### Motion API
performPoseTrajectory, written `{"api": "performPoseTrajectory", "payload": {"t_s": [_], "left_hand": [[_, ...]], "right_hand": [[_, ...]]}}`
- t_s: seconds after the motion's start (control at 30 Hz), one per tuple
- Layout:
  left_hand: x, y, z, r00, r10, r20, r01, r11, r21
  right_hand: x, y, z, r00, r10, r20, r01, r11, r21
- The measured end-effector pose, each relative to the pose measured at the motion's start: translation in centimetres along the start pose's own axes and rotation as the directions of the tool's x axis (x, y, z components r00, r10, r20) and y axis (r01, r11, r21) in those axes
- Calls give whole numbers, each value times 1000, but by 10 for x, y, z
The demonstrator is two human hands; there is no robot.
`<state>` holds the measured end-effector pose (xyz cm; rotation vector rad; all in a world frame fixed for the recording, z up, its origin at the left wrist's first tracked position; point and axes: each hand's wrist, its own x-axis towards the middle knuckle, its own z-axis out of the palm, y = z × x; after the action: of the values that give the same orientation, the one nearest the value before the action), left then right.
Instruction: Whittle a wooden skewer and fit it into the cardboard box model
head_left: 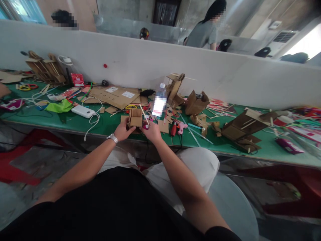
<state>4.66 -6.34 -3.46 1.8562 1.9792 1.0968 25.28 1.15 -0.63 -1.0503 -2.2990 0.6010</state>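
A small open cardboard box (pixel 136 118) sits between my hands at the front edge of the green table. My left hand (pixel 122 130), with a metal watch at the wrist, grips its left side, thumb along the near edge. My right hand (pixel 152 131) closes at the box's right side; its fingertips are partly hidden. A thin wooden stick (pixel 143 113) slants up beside those fingers. At the same spot shows a small dark-red item (pixel 146 126), too small to name. Right of that hand lie a square cardboard piece (pixel 163 126), a red-handled tool (pixel 173 129) and a pink glue gun (pixel 181 127).
A plastic bottle (pixel 162 90) stands behind my hands. Flat cardboard (pixel 114 96) and a white power bank (pixel 82 111) with cables lie left. Cardboard models (pixel 244 125) stand at right and far left. A white partition (pixel 125 60) runs behind the table, with people beyond.
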Motion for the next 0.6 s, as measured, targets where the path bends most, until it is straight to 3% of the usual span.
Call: {"api": "performPoseTrajectory", "payload": {"t_s": [0.33,0.6], "left_hand": [[1,0,4,997,-72,-34,73,997,39],[1,0,6,997,-66,-45,68,997,41]], "right_hand": [[0,2,7,997,47,61,-48,999,13],[-2,-1,10,997,54,57,-55,998,17]]}}
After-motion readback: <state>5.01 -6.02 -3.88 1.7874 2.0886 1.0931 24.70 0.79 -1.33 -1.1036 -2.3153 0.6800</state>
